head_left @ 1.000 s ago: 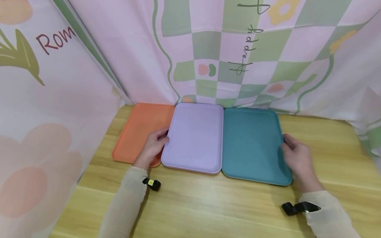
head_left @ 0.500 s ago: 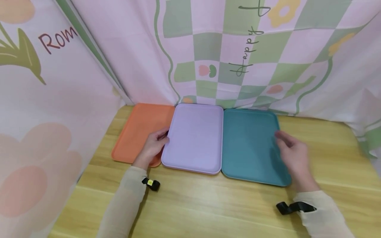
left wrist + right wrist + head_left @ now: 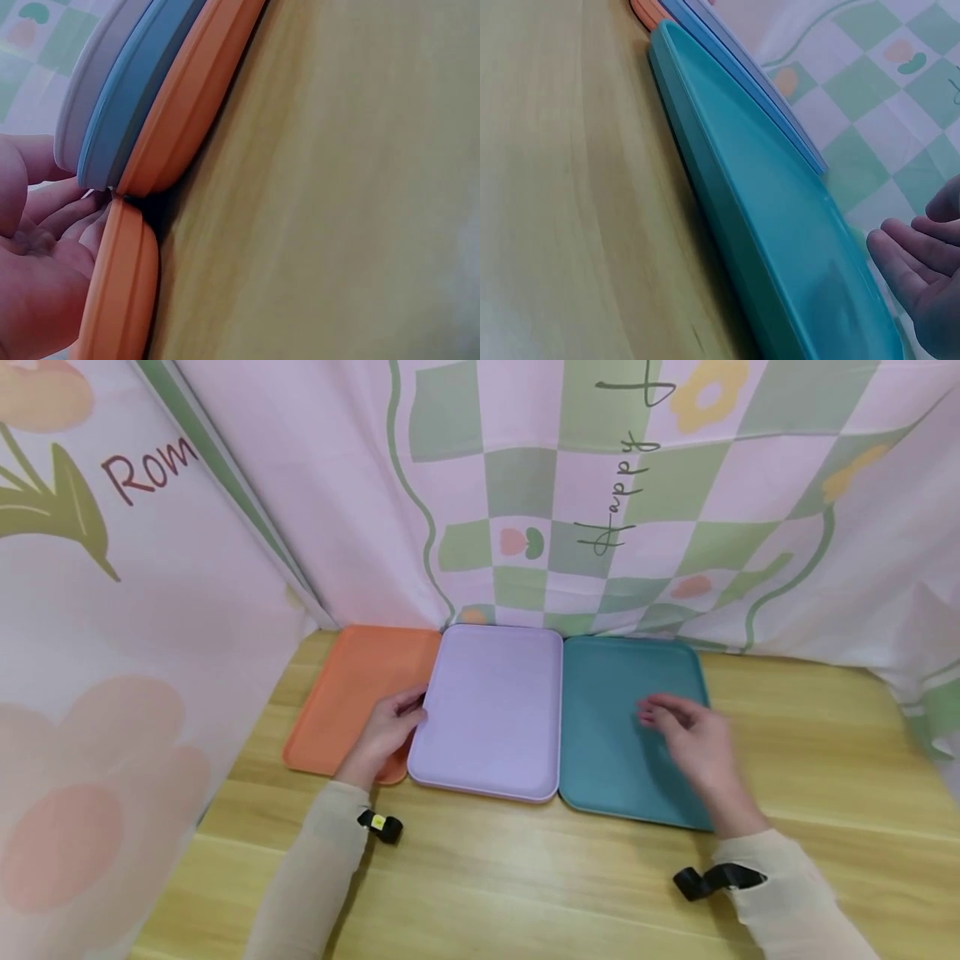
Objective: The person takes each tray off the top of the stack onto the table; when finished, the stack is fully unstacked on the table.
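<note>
Since the earlier frames the person's right grip [image 3: 701, 752] has moved left, from the right rim of the teal tray [image 3: 615, 760] to above its surface, while the left grip and the trays have stayed put. The wooden bench [image 3: 480, 868] carries five trays in view, in a row along its back edge. The largest group is the stack of three in the middle: one lavender tray [image 3: 487, 718] on top, one blue tray [image 3: 127, 109] between, one lower orange tray [image 3: 180, 112] beneath. The single teal tray lies towards the bench's back right corner, and the second, left orange tray [image 3: 341, 710] near its back left corner; that makes two orange and one of each other colour. Judged from this, the row looks formed, with at most some squaring left. Two grips show: the right one hangs with loosely bent fingers, holding nothing; the left grip [image 3: 382, 731] has its fingers extended against the stack's left side, apparently without pinching it. Smallest are two black wrist cameras [image 3: 386, 827].
</note>
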`<state>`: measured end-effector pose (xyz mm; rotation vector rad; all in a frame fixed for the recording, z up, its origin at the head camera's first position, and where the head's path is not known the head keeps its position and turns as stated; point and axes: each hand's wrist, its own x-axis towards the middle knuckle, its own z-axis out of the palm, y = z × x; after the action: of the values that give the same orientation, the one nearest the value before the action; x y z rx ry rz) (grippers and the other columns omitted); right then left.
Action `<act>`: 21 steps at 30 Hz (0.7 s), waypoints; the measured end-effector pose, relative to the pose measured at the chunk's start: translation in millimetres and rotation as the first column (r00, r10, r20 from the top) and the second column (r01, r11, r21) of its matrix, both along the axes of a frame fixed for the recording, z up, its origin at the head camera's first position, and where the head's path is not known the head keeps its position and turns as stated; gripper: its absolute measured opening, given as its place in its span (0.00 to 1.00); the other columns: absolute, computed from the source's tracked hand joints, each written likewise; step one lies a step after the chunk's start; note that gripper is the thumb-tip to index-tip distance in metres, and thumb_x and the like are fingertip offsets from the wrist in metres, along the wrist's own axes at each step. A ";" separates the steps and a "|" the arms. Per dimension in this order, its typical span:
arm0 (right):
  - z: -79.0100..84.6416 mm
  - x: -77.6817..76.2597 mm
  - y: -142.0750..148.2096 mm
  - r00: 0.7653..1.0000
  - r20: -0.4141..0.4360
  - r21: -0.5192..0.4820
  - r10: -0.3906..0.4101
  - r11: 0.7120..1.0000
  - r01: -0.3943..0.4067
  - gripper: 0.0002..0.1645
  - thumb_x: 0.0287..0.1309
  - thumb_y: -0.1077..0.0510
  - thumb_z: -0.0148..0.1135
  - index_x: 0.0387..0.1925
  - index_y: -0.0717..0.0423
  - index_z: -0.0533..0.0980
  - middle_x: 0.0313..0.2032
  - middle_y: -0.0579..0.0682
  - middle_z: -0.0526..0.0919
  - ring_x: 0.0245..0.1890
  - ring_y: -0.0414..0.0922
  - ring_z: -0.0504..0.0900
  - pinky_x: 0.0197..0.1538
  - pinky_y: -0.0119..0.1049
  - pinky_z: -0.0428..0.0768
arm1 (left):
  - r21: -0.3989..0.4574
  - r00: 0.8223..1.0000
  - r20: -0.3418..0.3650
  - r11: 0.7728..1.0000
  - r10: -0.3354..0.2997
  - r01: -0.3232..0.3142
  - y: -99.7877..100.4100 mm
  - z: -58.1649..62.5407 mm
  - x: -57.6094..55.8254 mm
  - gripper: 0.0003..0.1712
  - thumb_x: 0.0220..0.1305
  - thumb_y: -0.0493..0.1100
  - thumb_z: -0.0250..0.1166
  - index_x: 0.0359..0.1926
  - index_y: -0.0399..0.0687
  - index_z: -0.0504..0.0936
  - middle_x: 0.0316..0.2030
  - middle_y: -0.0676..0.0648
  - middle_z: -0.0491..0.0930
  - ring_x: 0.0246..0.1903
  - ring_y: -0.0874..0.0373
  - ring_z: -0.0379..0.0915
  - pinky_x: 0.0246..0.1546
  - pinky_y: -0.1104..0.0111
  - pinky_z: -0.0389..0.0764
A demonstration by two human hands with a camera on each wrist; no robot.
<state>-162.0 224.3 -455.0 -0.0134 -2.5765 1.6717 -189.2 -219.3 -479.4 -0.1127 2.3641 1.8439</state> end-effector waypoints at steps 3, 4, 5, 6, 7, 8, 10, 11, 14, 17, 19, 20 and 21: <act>-0.5 -1.6 -10.2 1.000 -0.013 -0.013 0.014 1.000 -0.014 0.25 0.82 0.59 0.54 0.67 0.75 0.76 0.58 0.68 0.88 0.40 0.20 0.86 0.47 0.17 0.85 | -0.006 1.000 0.002 1.000 -0.001 0.001 -0.8 -0.2 -0.6 0.31 0.76 0.31 0.60 0.78 0.37 0.72 0.77 0.37 0.71 0.79 0.44 0.67 0.79 0.53 0.71; -0.5 -1.9 -13.5 1.000 -0.015 -0.016 0.016 1.000 -0.016 0.25 0.82 0.59 0.54 0.66 0.75 0.76 0.58 0.69 0.88 0.39 0.20 0.86 0.47 0.18 0.85 | -0.009 1.000 0.003 1.000 -0.003 0.003 -1.0 -0.4 -0.8 0.31 0.77 0.31 0.59 0.78 0.38 0.72 0.77 0.37 0.71 0.79 0.44 0.67 0.78 0.53 0.71; -0.9 -2.5 -16.6 1.000 -0.019 -0.019 0.019 1.000 -0.019 0.24 0.82 0.59 0.55 0.66 0.75 0.76 0.58 0.69 0.87 0.39 0.20 0.86 0.46 0.18 0.85 | -0.009 1.000 0.004 1.000 -0.006 0.006 -1.1 -0.5 -0.9 0.31 0.77 0.31 0.59 0.78 0.38 0.72 0.77 0.37 0.71 0.79 0.44 0.67 0.78 0.53 0.71; -1.2 -3.1 -19.7 1.000 -0.019 -0.029 0.021 0.999 -0.022 0.24 0.81 0.60 0.55 0.66 0.75 0.76 0.58 0.70 0.87 0.39 0.20 0.86 0.46 0.18 0.85 | -0.008 1.000 0.006 1.000 -0.007 0.007 -1.2 -0.4 -0.9 0.31 0.77 0.32 0.59 0.78 0.38 0.72 0.77 0.38 0.72 0.78 0.45 0.67 0.79 0.53 0.71; -1.5 -3.9 -22.7 1.000 -0.019 -0.031 0.025 0.999 -0.025 0.24 0.81 0.60 0.56 0.66 0.75 0.76 0.57 0.70 0.87 0.38 0.20 0.86 0.45 0.18 0.85 | -0.011 1.000 0.008 1.000 -0.008 0.008 -1.4 -0.3 -0.8 0.30 0.77 0.32 0.59 0.77 0.38 0.73 0.77 0.38 0.72 0.78 0.45 0.67 0.79 0.53 0.71; -1.6 -4.5 -25.8 0.999 -0.017 -0.038 0.032 0.999 -0.032 0.25 0.81 0.60 0.56 0.67 0.76 0.76 0.58 0.71 0.87 0.38 0.21 0.86 0.46 0.19 0.86 | -0.014 1.000 0.007 1.000 -0.010 0.010 -1.5 -0.2 -0.7 0.30 0.76 0.32 0.60 0.77 0.38 0.73 0.77 0.39 0.72 0.78 0.45 0.67 0.79 0.53 0.71; -1.9 -5.5 -31.7 0.999 -0.012 -0.050 0.041 0.998 -0.042 0.25 0.81 0.60 0.56 0.66 0.76 0.76 0.58 0.73 0.86 0.37 0.21 0.86 0.45 0.19 0.86 | -0.022 1.000 0.000 1.000 -0.016 0.016 -1.4 0.0 -0.8 0.30 0.76 0.32 0.59 0.77 0.37 0.73 0.77 0.38 0.72 0.78 0.44 0.68 0.79 0.52 0.71; -2.5 -6.3 -34.7 0.999 -0.009 -0.060 0.044 0.997 -0.045 0.24 0.80 0.61 0.56 0.66 0.77 0.76 0.58 0.74 0.86 0.37 0.21 0.86 0.45 0.20 0.86 | -0.027 1.000 -0.004 0.999 -0.018 0.018 -1.5 0.1 -0.7 0.30 0.76 0.32 0.59 0.77 0.37 0.73 0.77 0.38 0.72 0.78 0.43 0.68 0.79 0.52 0.71; -3.5 -7.6 -43.2 0.999 0.005 -0.082 0.054 0.995 -0.053 0.24 0.80 0.62 0.57 0.65 0.78 0.76 0.57 0.76 0.85 0.36 0.22 0.86 0.44 0.20 0.86 | -0.036 1.000 -0.003 0.999 -0.017 0.017 -1.3 0.3 -0.6 0.30 0.76 0.33 0.60 0.77 0.38 0.73 0.76 0.38 0.73 0.77 0.43 0.69 0.79 0.51 0.71; -5.6 -9.1 -51.0 0.997 0.018 -0.100 0.069 0.993 -0.067 0.24 0.79 0.62 0.58 0.65 0.78 0.76 0.56 0.76 0.85 0.35 0.23 0.86 0.44 0.21 0.87 | -0.036 1.000 0.006 0.999 -0.011 0.012 -0.9 0.6 0.3 0.30 0.76 0.33 0.60 0.77 0.39 0.73 0.76 0.39 0.73 0.78 0.45 0.68 0.79 0.52 0.71; -6.6 -10.0 -56.0 0.996 0.029 -0.106 0.085 0.991 -0.082 0.24 0.79 0.61 0.59 0.65 0.77 0.77 0.55 0.76 0.86 0.35 0.24 0.86 0.44 0.23 0.87 | -0.032 1.000 0.011 0.999 -0.008 0.008 -0.5 0.8 0.6 0.31 0.76 0.33 0.60 0.77 0.40 0.73 0.77 0.39 0.73 0.78 0.45 0.68 0.79 0.52 0.70; -7.0 -10.6 -58.6 0.995 0.037 -0.103 0.093 0.991 -0.088 0.24 0.79 0.61 0.59 0.65 0.76 0.77 0.55 0.76 0.86 0.35 0.25 0.87 0.44 0.23 0.88 | -0.031 1.000 0.010 0.999 -0.008 0.009 -0.4 0.7 0.5 0.31 0.76 0.33 0.60 0.77 0.39 0.73 0.77 0.39 0.73 0.78 0.45 0.68 0.79 0.52 0.70; -7.5 -11.1 -61.0 0.994 0.045 -0.101 0.102 0.990 -0.098 0.24 0.79 0.60 0.59 0.65 0.76 0.77 0.54 0.76 0.86 0.36 0.26 0.87 0.45 0.24 0.88 | -0.029 1.000 0.011 1.000 -0.007 0.007 -0.2 0.8 0.3 0.31 0.76 0.33 0.60 0.77 0.39 0.73 0.77 0.39 0.73 0.78 0.45 0.68 0.79 0.52 0.70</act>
<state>-173.2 163.3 -462.5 0.0713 -2.5674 1.8548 -188.9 -219.5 -478.6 -0.1175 2.3818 1.8010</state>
